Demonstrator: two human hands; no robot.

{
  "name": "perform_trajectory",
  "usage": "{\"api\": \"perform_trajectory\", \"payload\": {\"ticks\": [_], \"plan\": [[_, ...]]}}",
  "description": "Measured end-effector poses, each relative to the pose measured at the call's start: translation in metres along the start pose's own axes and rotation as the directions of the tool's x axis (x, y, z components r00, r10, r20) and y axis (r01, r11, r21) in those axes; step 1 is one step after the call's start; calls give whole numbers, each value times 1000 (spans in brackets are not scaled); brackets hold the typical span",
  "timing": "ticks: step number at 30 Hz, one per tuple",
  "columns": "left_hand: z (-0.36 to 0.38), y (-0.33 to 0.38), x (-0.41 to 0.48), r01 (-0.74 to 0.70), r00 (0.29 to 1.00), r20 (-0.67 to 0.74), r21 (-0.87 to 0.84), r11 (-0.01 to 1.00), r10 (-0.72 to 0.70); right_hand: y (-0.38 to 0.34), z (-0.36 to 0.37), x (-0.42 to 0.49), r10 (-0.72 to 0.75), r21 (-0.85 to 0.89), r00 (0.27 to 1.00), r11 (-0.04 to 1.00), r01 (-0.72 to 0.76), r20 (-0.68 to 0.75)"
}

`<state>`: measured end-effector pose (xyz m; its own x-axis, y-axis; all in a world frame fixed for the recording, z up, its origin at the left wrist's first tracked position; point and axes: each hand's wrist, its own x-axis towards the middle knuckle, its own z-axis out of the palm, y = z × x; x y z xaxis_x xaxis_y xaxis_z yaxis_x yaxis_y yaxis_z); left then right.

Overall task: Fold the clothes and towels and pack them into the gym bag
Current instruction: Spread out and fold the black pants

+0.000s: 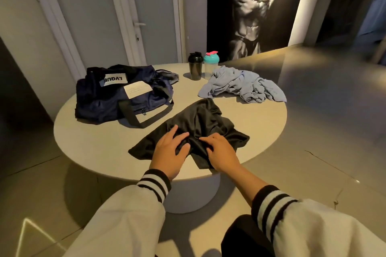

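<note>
On round table (94, 144) by grey door (154, 6): gym bag (117, 98), black garment (200, 119)

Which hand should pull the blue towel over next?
Probably the right hand: the blue towel lies crumpled on the right side of the table, beyond that hand. The left hand rests on the black garment nearer the gym bag.
</note>
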<state>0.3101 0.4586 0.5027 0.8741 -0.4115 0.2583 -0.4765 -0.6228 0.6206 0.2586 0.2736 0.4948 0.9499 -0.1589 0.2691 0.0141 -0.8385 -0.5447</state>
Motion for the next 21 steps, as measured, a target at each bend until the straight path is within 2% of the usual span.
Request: {"api": "perform_trajectory", "payload": {"ticks": [2, 4, 6, 7, 9, 11, 12, 15, 17, 19, 21], "plan": [[0, 4, -2, 24, 996, 79, 51, 998, -28, -2, -9, -2, 0, 212, 1000, 977, -3, 15], [1, 4, -2, 27, 993, 110, 125, 992, -41, -6, -17, -5, 47, 394, 998, 919, -30, -32], [4, 2, -2, 20, 994, 96, 230, 973, -43, -4, -20, -2, 113, 408, 978, 912, -32, -174], [4, 3, -3, 58, 994, 75, 225, 973, -76, -1, -20, 1, 143, 367, 963, 929, -51, -227], [0, 9, -5, 188, 982, 14, 18, 982, -188, 3, -20, 6, 207, 230, 960, 960, -162, -187], [-8, 16, -7, 255, 962, -23, -284, 924, -272, 3, -20, 9, 280, 93, 959, 957, -275, -50], [-11, 19, -7, 267, 952, -39, -377, 887, -303, 4, -18, 9, 299, 68, 954, 952, -298, -14], [-22, 23, 1, 350, 893, -32, -577, 738, -448, 1, -19, 13, 229, 109, 972, 966, -233, 46], [-29, 25, 6, 366, 866, -11, -666, 650, -499, -7, -21, 14, 111, 233, 981, 962, -146, 157], [-34, 29, 9, 316, 874, -35, -716, 622, -485, -12, -23, 17, 90, 314, 992, 943, -113, 86], [-41, 31, 10, 269, 870, -89, -739, 618, -485, -12, -28, 21, 207, 398, 964, 909, -128, -164]]}}
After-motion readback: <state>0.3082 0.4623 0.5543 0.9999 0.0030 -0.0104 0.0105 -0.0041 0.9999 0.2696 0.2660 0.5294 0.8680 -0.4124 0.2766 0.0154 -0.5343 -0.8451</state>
